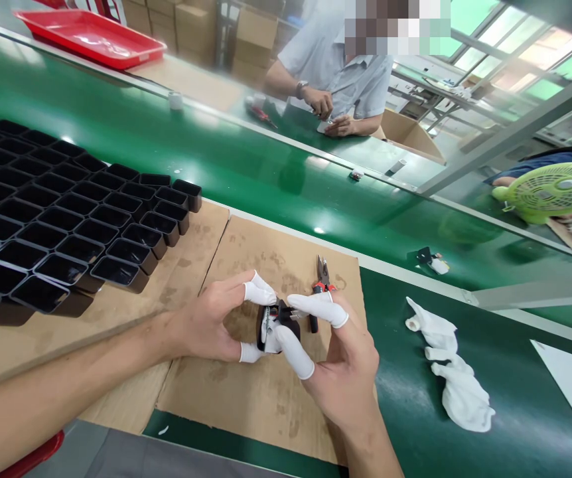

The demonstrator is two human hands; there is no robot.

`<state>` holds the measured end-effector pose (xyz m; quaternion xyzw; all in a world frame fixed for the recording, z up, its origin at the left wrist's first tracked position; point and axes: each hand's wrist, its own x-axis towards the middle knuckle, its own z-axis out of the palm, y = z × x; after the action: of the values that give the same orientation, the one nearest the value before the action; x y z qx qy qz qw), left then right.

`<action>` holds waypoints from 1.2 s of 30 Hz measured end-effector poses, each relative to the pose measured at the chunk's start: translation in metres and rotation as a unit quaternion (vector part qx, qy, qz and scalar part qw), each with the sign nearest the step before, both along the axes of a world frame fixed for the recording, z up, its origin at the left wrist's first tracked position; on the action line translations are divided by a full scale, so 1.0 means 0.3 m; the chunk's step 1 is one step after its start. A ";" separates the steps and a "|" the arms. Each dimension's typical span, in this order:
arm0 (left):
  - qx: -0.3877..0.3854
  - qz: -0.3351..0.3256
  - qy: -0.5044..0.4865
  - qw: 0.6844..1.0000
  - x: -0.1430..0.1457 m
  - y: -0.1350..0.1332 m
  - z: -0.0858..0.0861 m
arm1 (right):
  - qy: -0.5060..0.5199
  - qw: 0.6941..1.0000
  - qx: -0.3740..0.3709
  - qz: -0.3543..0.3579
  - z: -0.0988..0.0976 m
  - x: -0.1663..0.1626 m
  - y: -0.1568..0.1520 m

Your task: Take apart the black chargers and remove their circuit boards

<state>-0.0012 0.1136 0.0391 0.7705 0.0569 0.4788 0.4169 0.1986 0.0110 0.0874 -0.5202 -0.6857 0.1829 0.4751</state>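
Note:
My left hand [216, 318], with white finger cots on its fingertips, grips a small black plastic housing [261, 335] over the cardboard. Inside the housing's open side, small parts and a bit of white show, too small to name. My right hand [338, 352], also in white finger cots, is closed with thumb and forefinger on a black piece with metal prongs [294, 313] at the housing's opening. Whether this piece is joined to the housing cannot be seen. Just beyond my right hand lie pliers [322, 272], their handles partly hidden.
Rows of black open boxes [67, 219] stand on the left. White gloves [460, 372] lie to the right. Across the green conveyor belt [236, 159] sits a co-worker [340, 73], handling a small part. A red tray [91, 40] is far left, a green fan [559, 189] far right.

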 end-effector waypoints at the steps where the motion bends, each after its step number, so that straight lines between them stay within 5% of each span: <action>1: -0.001 0.000 0.002 1.000 -0.001 -0.001 0.000 | 0.001 1.000 -0.001 0.001 0.000 0.001 0.000; 14: -0.022 -0.023 0.008 0.999 -0.012 -0.003 -0.020 | 0.017 0.994 -0.088 0.055 -0.012 0.037 -0.030; 21: -0.046 -0.013 0.029 0.998 -0.014 -0.003 -0.023 | 0.046 0.996 -0.057 0.056 -0.031 0.038 -0.046; 28: -0.070 0.005 0.043 0.997 -0.006 0.011 -0.009 | 0.182 0.983 0.039 0.007 0.058 0.042 -0.065; 36: -0.060 -0.006 0.040 0.997 -0.015 0.014 -0.032 | 0.187 0.982 0.005 0.026 0.039 0.032 -0.051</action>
<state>-0.0058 0.1177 0.0297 0.7629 0.0979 0.4406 0.4630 0.2083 -0.0042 0.0990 -0.4561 -0.5988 0.2860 0.5929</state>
